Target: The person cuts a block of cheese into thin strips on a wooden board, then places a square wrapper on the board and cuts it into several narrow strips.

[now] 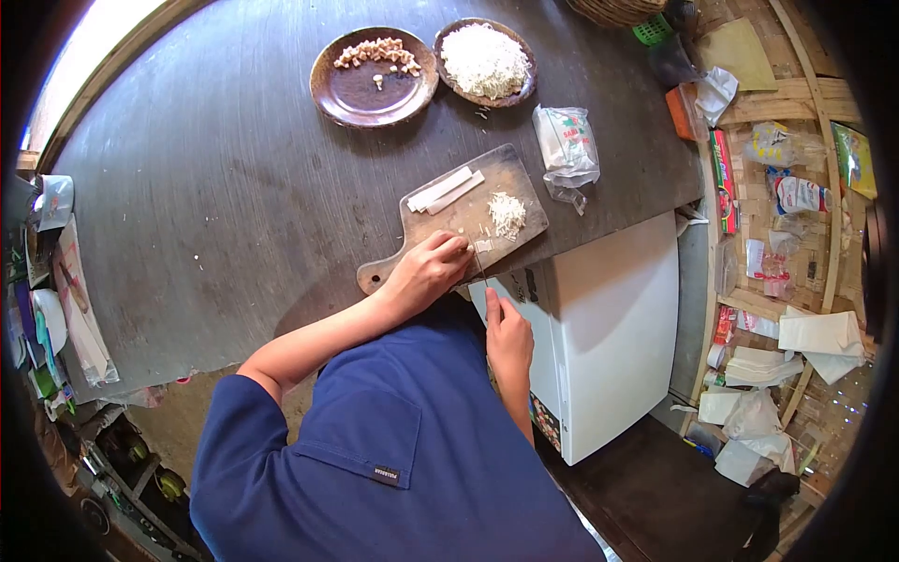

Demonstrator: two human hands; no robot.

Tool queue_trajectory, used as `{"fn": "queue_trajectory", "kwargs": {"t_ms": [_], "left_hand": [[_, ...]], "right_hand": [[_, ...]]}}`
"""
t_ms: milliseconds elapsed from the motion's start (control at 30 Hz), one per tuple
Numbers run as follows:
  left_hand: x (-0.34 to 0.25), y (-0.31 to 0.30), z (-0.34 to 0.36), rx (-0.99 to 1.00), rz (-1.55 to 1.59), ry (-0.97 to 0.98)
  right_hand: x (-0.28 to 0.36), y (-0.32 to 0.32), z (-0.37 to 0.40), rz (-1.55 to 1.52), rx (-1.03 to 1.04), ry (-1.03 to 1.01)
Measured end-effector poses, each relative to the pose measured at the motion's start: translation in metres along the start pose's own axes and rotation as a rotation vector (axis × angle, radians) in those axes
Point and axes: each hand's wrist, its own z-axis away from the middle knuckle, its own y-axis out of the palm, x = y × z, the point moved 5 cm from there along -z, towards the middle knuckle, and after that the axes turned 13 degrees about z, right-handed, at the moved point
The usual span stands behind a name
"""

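My right hand is wrapped round the handle of a knife, its thin blade pointing away from me over the near edge of a wooden cutting board. Curled beside the blade, my left hand presses down on the board; whatever its fingers hold is mostly hidden. A few short white cut pieces lie by the blade. Further along the board is a small heap of white shreds. Long white strips lie together on the board's far left part.
Beyond the board stand a brown plate with chopped pale-brown pieces and a dish heaped with white shreds. A plastic-wrapped white pack lies to the right. A white appliance stands against the dark table; bags hang on the woven wall.
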Motion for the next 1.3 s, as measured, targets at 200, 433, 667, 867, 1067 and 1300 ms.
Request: {"fn": "queue_trajectory", "kwargs": {"t_ms": [200,433,667,867,1067,1300], "left_hand": [[0.001,0.004,0.003,0.007,-0.042,0.011],[-0.005,0.0,0.0,0.012,-0.142,0.099],[-0.003,0.004,0.002,-0.005,-0.108,0.058],[-0.003,0.0,0.0,0.027,-0.113,0.053],[-0.001,0.004,0.002,0.008,-0.061,0.023],[0.0,0.001,0.003,-0.001,-0.079,0.059]], "right_hand": [[0.002,0.004,-0.006,0.039,-0.018,0.019],[-0.002,0.0,-0.001,0.014,-0.075,-0.027],[0.001,0.009,-0.016,-0.016,-0.051,-0.021],[-0.003,-0.001,-0.001,0.029,-0.021,-0.008],[-0.002,0.008,-0.013,0.008,-0.04,-0.016],[-0.005,0.006,-0.003,0.008,-0.08,-0.043]]}}
